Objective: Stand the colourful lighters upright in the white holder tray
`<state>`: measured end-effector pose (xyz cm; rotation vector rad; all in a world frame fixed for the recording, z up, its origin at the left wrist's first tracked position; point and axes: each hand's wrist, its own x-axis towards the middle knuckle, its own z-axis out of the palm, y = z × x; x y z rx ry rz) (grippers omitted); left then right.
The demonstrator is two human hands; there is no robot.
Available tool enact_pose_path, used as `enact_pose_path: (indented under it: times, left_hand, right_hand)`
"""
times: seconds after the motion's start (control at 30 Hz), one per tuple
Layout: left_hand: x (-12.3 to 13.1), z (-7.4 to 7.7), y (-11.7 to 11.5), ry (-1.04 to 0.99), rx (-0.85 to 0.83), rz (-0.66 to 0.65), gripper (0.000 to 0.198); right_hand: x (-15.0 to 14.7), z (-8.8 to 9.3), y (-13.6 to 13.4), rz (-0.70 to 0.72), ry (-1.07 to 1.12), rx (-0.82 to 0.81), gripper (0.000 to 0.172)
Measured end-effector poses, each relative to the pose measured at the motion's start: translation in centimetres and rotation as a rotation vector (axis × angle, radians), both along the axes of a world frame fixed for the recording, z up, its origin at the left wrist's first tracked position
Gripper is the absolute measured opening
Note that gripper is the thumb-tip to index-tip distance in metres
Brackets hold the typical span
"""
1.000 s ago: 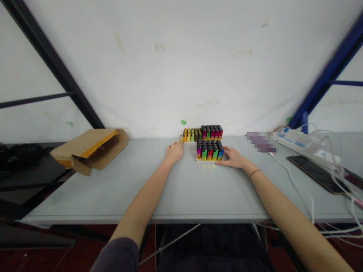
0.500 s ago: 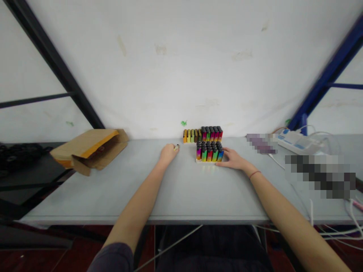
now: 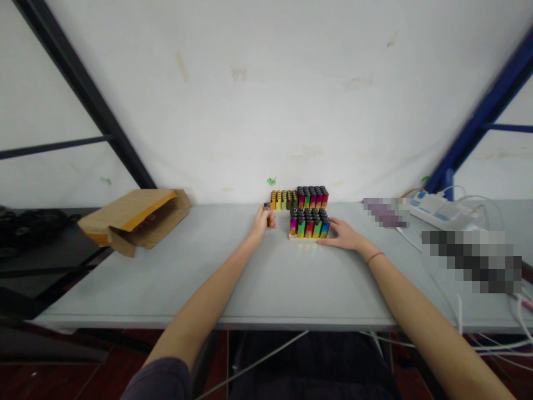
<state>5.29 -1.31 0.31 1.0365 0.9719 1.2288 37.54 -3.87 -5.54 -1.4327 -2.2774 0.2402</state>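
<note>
My left hand [image 3: 261,222] is closed around a lighter [image 3: 267,207]; its dark top pokes out above my fingers, and the rest is mostly covered. On the right, my right hand [image 3: 343,234] grips the side of a white tray [image 3: 306,239], thumb at its front edge. Multicoloured lighters [image 3: 308,225] with black tops stand upright in rows in that tray. Behind it, against the wall, is another block of upright lighters [image 3: 312,197] in pink, red and green. Yellow and brown lighters [image 3: 283,199] stand beside that block, just beyond my left hand.
An open cardboard box [image 3: 133,219] lies on the left of the grey table [image 3: 266,289]. To the right are a purple phone-like object [image 3: 383,214], a white power strip [image 3: 437,208] and loose cables. A white wall [image 3: 250,122] closes off the back.
My left hand has moved right and slightly away from me, and the lighter in it now points upward near the tray. My right hand stays at the tray's side.
</note>
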Motion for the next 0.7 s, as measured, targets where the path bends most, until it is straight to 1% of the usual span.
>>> enact_pose_path:
  times: [0.07, 0.13, 0.17, 0.23, 0.3, 0.4, 0.53, 0.7]
  left_hand:
    - [0.6, 0.1, -0.5, -0.081, -0.064, -0.008, 0.033]
    - [1.0, 0.1, -1.1, -0.120, -0.105, -0.003, 0.048]
    - [1.0, 0.1, -1.3, -0.133, -0.109, 0.015, 0.053]
    - [1.1, 0.2, -1.7, -0.157, -0.101, 0.071, 0.057]
    - [1.1, 0.2, -2.0, -0.192, -0.097, 0.104, 0.056]
    - [1.1, 0.2, -2.1, -0.234, -0.145, 0.095, 0.056]
    - [1.0, 0.3, -2.0, -0.246, -0.218, 0.111, 0.052]
    - [1.1, 0.4, -1.9, -0.251, -0.232, 0.127, 0.048]
  right_hand:
    - [0.1, -0.1, 0.0, 0.008, 0.009, 0.003, 0.088]
    - [0.1, -0.1, 0.1, 0.006, 0.010, 0.001, 0.089]
    - [0.1, -0.1, 0.0, 0.004, 0.007, -0.002, 0.089]
    - [0.0, 0.0, 0.0, 0.000, -0.003, -0.010, 0.091]
    - [0.0, 0.2, -0.1, -0.002, -0.008, -0.020, 0.094]
    - [-0.1, 0.4, -0.2, -0.006, -0.013, -0.027, 0.096]
    - [-0.2, 0.4, -0.3, -0.020, -0.031, -0.024, 0.096]
    - [-0.2, 0.4, -0.2, -0.009, -0.030, -0.027, 0.095]
